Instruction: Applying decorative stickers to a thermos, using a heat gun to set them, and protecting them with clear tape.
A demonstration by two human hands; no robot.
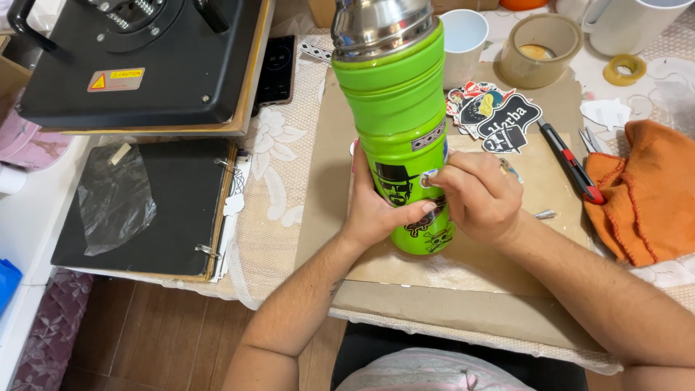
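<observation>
A tall bright green flask (397, 108) with a steel top stands upright on a brown cardboard sheet (463, 279). Several stickers cover its lower half. My left hand (376, 210) wraps the flask's lower left side, thumb across the front. My right hand (478, 195) pinches a small round sticker (428, 177) against the flask's front with its fingertips. A pile of loose stickers (492, 112) lies on the cardboard just behind my right hand.
A red and black utility knife (572, 163) lies to the right, next to an orange cloth (644, 192). A black heat press (137, 61) and a black binder (137, 206) fill the left. A white cup (463, 40), tape rolls (539, 47) and scissors (594, 141) sit behind.
</observation>
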